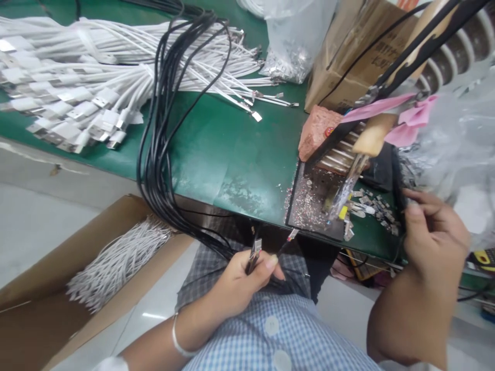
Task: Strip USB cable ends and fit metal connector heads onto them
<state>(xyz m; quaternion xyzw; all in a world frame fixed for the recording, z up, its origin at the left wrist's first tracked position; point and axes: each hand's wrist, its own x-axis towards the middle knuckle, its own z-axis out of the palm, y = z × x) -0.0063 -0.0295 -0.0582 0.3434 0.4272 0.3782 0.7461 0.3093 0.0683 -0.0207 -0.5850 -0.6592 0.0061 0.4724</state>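
My left hand [245, 281] is closed in front of the checked shirt, gripping black cables whose ends carry small metal connectors. One connector [293, 235] on a thin black cable points up toward the table edge, just right of the fingers. From this hand's side, a looped bundle of black cables [164, 154] runs up over the table. My right hand [439, 237] is at the table's right edge, thumb and fingers pinched against a dark upright thing that I cannot make out. Several small metal connectors [377, 208] lie loose to its left.
White USB cables [96, 103] lie in bunches at the back left. An open cardboard box [127, 293] at lower left holds more white cables. Around a debris-covered dark plate [309, 203] stand a reddish block [317, 131] and a coiled holder [338, 154]. Plastic bags [452, 139] fill the right.
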